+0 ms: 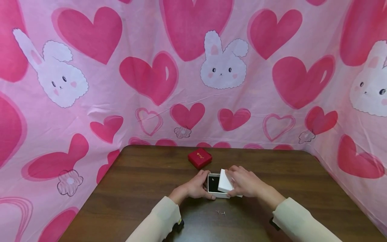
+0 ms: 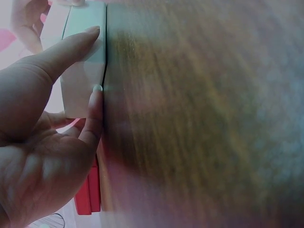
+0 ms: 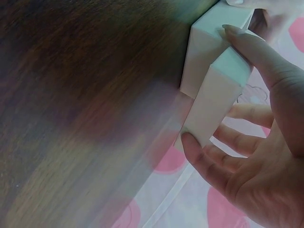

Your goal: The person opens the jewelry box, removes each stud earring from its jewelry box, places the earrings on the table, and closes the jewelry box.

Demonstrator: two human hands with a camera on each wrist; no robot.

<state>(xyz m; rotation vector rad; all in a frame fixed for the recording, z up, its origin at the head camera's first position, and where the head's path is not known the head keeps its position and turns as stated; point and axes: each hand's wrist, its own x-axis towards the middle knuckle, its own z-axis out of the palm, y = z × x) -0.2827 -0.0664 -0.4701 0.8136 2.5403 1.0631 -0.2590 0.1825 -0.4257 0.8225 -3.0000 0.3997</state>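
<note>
White rectangular box (image 1: 221, 195), mid brown wood-grain table (image 1: 145, 188), is gripped by fingers of L hand (image 1: 198, 186); tilted white rectangular lid (image 1: 225, 183), over box's R part, is clamped in fingers of R hand (image 1: 246, 182). Lid prob. best moved slowly, w/ box pinned.

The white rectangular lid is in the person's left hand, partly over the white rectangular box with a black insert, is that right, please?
The hand is wrong: the head view shows the white lid in the right hand, partly over the white box with a black insert.
</note>
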